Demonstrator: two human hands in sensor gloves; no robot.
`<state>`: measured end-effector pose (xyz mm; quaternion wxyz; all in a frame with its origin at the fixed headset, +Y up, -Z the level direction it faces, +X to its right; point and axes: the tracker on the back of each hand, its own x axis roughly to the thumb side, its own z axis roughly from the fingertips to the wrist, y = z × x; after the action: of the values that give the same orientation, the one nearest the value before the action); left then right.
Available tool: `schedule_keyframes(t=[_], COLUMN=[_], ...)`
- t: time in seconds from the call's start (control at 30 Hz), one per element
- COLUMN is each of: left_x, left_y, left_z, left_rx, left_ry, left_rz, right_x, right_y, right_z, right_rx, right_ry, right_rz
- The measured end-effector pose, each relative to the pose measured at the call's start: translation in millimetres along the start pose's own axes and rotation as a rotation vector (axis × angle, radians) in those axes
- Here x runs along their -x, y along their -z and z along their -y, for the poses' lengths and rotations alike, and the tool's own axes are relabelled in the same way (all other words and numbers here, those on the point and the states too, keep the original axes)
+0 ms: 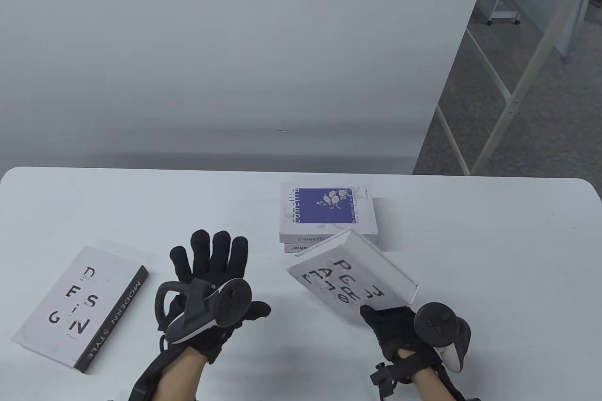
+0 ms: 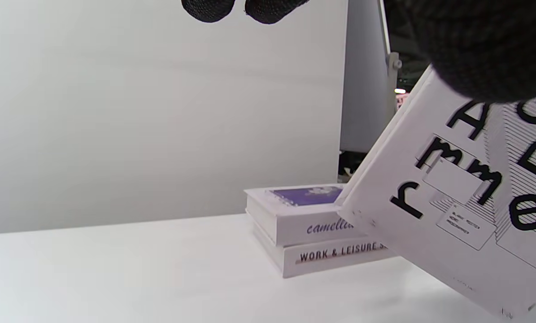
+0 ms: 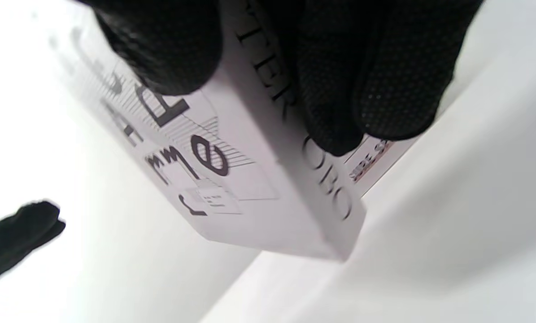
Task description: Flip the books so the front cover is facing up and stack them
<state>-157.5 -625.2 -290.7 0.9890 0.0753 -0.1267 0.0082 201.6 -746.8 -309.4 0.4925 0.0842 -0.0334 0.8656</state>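
From the table view I count four books: my right hand [image 1: 392, 326] grips a tilted white book [image 1: 350, 274] above the table [image 1: 494, 250], before a two-book stack [image 1: 328, 217]; another [image 1: 80, 307] lies left beside my spread, empty left hand [image 1: 211, 288]. Left wrist view: fingertips [image 2: 209, 8] cut off. Right wrist view: fingers [image 3: 384, 89] hide the spine lettering.

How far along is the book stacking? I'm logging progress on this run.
Two books look done: the camellia book lies cover up on the Work & Leisure book. In hand: the right hand grips a white lettered book, tilted above the table near the stack. The left hand is open. Left: the Design book, lying apart at the left.
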Motion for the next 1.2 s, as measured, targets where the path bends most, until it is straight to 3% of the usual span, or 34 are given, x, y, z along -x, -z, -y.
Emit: schedule_keyframes(t=[0.2,0.43,0.5,0.63,0.77,0.93,1.2], left_x=[15,30,33,39,43,48,53], left_y=[-6,-12,-13,-14,-15,-17,-15], left_z=[-11,-21,-22,-22,-23,-24,-20], left_rx=[-0.011,-0.043,-0.048,-0.046,-0.049,-0.053,-0.036], left_ry=[-0.053,-0.108,-0.119,-0.148,-0.158,-0.182,-0.195], left_rz=[-0.024,-0.055,-0.060,-0.069,-0.077,-0.084,-0.098], right_x=[4,0,-2,-6,-6,-4,-11], right_y=[31,97,110,135,147,155,156], right_z=[-12,-33,-42,-58,-69,-78,-81], right_rx=[0.003,0.021,0.022,0.041,0.045,0.062,-0.004], right_ry=[0.261,0.461,0.480,0.321,0.457,0.429,0.471], right_rz=[-0.175,-0.424,-0.477,-0.508,-0.561,-0.614,-0.605])
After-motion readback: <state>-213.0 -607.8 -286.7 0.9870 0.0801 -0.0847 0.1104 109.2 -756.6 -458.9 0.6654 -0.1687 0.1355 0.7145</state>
